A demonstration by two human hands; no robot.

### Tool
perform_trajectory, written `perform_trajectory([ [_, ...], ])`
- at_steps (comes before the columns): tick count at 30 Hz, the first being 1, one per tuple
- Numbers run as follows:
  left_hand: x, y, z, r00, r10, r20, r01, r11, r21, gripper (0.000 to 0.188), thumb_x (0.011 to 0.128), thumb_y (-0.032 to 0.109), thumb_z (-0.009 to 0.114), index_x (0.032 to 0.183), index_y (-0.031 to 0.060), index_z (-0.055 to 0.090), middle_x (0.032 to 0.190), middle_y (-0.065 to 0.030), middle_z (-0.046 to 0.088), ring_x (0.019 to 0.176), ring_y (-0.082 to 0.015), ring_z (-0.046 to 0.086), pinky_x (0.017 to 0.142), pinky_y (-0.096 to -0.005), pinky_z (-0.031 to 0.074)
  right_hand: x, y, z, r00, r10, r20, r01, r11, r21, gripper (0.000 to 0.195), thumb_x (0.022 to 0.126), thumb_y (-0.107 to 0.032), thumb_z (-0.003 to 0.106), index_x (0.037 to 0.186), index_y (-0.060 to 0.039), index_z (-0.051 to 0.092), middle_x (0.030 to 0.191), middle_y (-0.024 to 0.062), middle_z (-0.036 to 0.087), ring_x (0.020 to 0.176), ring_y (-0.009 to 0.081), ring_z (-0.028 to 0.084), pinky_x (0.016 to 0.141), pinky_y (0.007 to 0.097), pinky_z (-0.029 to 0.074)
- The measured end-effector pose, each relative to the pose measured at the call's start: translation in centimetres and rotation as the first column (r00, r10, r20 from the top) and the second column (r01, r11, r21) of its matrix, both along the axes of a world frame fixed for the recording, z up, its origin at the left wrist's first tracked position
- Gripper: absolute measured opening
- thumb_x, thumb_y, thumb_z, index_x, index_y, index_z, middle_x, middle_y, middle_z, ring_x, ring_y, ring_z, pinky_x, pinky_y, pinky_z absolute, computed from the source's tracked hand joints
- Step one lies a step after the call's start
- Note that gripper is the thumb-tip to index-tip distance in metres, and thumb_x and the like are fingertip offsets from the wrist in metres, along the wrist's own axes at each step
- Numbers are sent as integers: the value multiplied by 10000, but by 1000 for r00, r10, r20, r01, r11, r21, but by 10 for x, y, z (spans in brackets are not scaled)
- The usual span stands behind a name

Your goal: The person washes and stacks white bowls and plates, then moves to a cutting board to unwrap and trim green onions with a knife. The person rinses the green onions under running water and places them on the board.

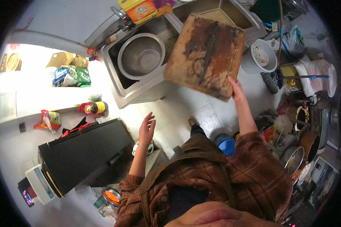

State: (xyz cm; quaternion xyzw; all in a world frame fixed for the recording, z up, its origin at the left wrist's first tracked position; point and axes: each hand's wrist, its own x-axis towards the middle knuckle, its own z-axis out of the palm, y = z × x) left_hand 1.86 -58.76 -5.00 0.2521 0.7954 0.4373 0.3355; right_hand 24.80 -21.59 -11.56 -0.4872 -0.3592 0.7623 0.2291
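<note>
A thick wooden board (207,56), stained dark and worn, is held up by its near right corner in my right hand (236,90). My thumb lies on its face; the other fingers are hidden behind it. The board is tilted and covers part of the steel double sink (136,95). In the left basin sits a wide stainless steel bowl (128,56), with nothing seen inside. My left hand (147,129) hangs in the air over the tiled floor, fingers apart and holding nothing, between the sink and a black cabinet (85,153).
A white bucket with food scraps (261,56) stands right of the sink. Behind the basin are a faucet (126,22) and a yellow-orange tub (139,11). A blue bucket (226,144) sits near my legs. Pots (294,160) crowd the right side. A bottle (96,107) is at left.
</note>
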Motion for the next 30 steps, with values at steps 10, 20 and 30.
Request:
perform_trajectory([
  [10,9,47,-27,654,168,738,-221,975,-26,382,843,290,532,1062,-21,496,963,-82,578,846,-175,576,749,-293,476,90,-137,55,992,71,105,-51,982,-184,567,766,-267,639,1230,-62,384,1113,79,520,1004,209,520,821,345,436],
  [20,85,-72,28,721,259,643,-478,857,191,308,810,251,581,967,-9,533,862,-17,554,765,-102,513,668,-234,419,90,-200,147,913,253,321,-228,967,-114,625,764,-296,630,1265,-61,339,1161,105,488,1031,239,503,825,356,433],
  [30,268,-300,24,665,558,497,-736,605,305,365,798,238,602,1041,-15,499,918,-22,553,802,-84,510,705,-226,422,159,-337,107,712,688,-143,-696,718,-11,490,822,-245,546,1217,-15,368,1125,120,497,981,235,519,812,356,439],
])
